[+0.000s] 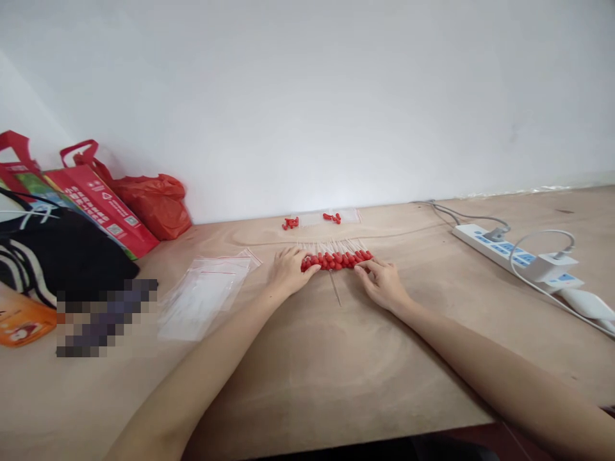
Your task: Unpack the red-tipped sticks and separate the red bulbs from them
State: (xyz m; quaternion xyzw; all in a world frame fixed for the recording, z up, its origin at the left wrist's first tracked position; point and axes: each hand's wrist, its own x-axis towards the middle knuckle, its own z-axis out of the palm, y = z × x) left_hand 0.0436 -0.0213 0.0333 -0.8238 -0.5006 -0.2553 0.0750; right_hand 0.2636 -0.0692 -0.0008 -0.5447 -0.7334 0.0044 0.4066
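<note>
A row of thin white sticks with red, rounded heads (336,260) lies on the wooden table, heads toward me and sticks pointing to the wall. My left hand (287,271) is bent round the row's left end, its thumb against the red heads. At the right end, my right hand (382,282) has its thumb and curled fingers on the outermost heads. One thin stick (335,288) juts out of the row toward me. Behind the row, two small clusters of red pieces (290,223) (331,218) lie by a clear plastic bag (310,219).
Clear zip bags (204,298) lie left of my left arm. A white power strip (504,250) with plugs and cables is on the right. Red bags (100,208), a black cloth bag (62,250) and an orange packet (26,323) stand at the left. A white wall (307,102) closes off the back.
</note>
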